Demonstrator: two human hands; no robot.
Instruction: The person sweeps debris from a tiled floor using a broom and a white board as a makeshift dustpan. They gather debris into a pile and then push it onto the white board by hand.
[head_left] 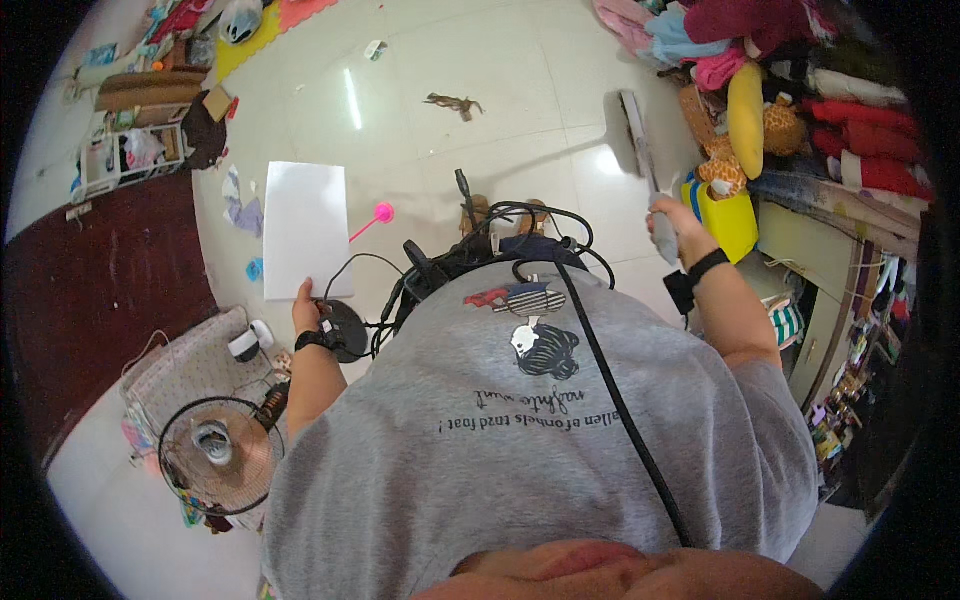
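My left hand (308, 310) grips the near edge of a flat white rectangular sheet (306, 225), with the thumb lying on top. From behind the sheet's right edge sticks out a thin pink rod with a round pink head (384, 212); its other end is hidden, so whether I hold it cannot be told. A black round disc (346, 332) is beside my left wrist. Out to the right, my right hand (682, 232) is closed round the grey handle of a long, narrow, flat-headed tool (637, 132), seen nearly edge-on. Its exact kind is unclear.
Black cables (560, 215) loop at my waist above my feet. Brown scraps (455, 104) and torn paper (243, 208) lie on the tiled floor. A fan (222, 455) stands at lower left. Piled clothes, soft toys and a yellow container (728, 222) line the right side.
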